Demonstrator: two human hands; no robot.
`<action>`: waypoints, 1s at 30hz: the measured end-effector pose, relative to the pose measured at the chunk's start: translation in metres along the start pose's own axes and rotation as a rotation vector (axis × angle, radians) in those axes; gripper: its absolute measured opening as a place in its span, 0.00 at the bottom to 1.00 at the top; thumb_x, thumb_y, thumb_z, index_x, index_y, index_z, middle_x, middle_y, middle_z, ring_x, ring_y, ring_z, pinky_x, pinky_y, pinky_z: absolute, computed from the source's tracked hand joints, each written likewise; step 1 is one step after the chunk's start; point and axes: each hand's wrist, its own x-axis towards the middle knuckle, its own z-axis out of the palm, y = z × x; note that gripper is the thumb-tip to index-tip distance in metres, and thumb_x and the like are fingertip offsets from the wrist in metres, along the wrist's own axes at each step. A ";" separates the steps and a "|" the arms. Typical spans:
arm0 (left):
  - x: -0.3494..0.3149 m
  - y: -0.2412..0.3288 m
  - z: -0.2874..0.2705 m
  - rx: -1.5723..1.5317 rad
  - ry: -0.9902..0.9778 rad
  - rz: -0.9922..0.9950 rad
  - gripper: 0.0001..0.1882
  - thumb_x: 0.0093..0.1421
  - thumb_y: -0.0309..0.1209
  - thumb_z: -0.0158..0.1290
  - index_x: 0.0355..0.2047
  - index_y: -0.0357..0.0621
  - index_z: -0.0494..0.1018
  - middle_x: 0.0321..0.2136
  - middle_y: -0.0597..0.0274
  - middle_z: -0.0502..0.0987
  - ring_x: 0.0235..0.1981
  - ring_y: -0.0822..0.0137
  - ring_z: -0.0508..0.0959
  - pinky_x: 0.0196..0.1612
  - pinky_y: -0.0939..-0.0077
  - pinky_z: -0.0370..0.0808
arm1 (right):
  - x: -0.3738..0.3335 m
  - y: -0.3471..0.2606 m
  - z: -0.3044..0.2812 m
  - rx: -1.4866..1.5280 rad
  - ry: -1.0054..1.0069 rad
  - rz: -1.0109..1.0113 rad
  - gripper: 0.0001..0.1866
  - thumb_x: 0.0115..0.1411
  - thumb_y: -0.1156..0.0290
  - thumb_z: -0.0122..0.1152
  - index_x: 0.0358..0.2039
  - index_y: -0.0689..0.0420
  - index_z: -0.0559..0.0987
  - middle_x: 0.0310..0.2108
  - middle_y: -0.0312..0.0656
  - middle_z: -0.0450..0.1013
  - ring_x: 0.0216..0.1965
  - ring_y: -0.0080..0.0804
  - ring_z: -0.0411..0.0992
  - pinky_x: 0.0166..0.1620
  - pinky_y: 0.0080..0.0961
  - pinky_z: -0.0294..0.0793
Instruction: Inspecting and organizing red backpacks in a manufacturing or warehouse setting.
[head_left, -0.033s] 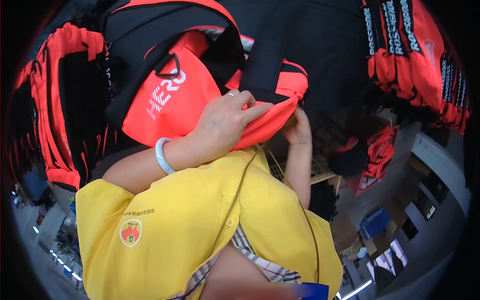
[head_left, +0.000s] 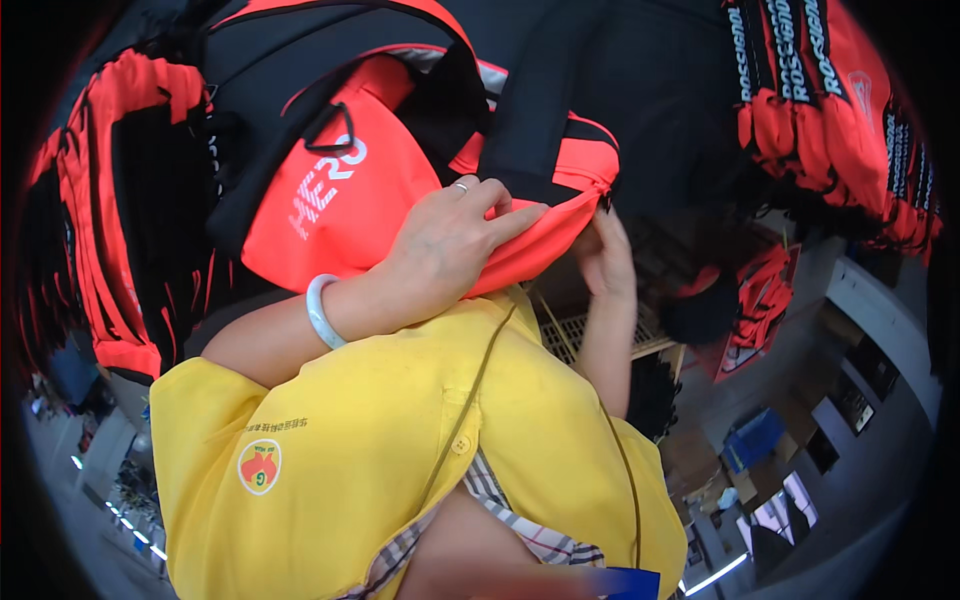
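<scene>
red-and-black bag [head_left: 345,225] sits at upper center of the frame, on a dark surface [head_left: 660,90], bunched up against the wearer's yellow shirt [head_left: 350,410]. left hand [head_left: 440,240], back of it facing me, is narrow, fingers bent and pinching the bag's red edge just below a wide black strap [head_left: 530,115]. ring [head_left: 461,187] on one finger, pale bangle [head_left: 321,312] on that wrist. right hand [head_left: 608,258] is right of center, at the bag's red corner; its fingertips go behind the fabric, so can't tell how tightly they close. small black loop [head_left: 335,130] on the bag's upper left part, white print on the red panel below it. more red-and-black bags [head_left: 115,220] upright along the left side, another row of red bags [head_left: 830,110] upper right. beige slatted rack [head_left: 640,335] below the right hand, blue box [head_left: 752,440] lower right.
</scene>
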 end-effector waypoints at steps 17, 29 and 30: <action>0.010 -0.039 -0.031 -0.538 0.227 -0.384 0.20 0.49 0.23 0.65 0.41 0.39 0.70 0.36 0.58 0.73 0.28 0.68 0.75 0.31 0.78 0.76 | 0.010 0.039 0.073 0.419 -0.195 -0.093 0.14 0.65 0.69 0.57 0.50 0.55 0.72 0.44 0.34 0.74 0.44 0.21 0.73 0.50 0.25 0.73; 0.034 -0.054 -0.031 0.050 0.061 -0.022 0.15 0.54 0.27 0.60 0.41 0.44 0.70 0.26 0.61 0.73 0.28 0.61 0.75 0.33 0.69 0.73 | -0.015 0.040 0.053 0.394 -0.012 0.026 0.16 0.65 0.67 0.58 0.52 0.57 0.72 0.47 0.38 0.74 0.46 0.25 0.72 0.51 0.24 0.70; 0.033 -0.052 -0.032 -0.027 -0.013 -0.091 0.15 0.54 0.27 0.60 0.41 0.44 0.69 0.27 0.61 0.72 0.29 0.61 0.75 0.33 0.70 0.73 | -0.015 0.054 0.040 -0.085 0.029 0.062 0.15 0.64 0.67 0.58 0.49 0.57 0.74 0.44 0.39 0.76 0.44 0.26 0.73 0.49 0.25 0.71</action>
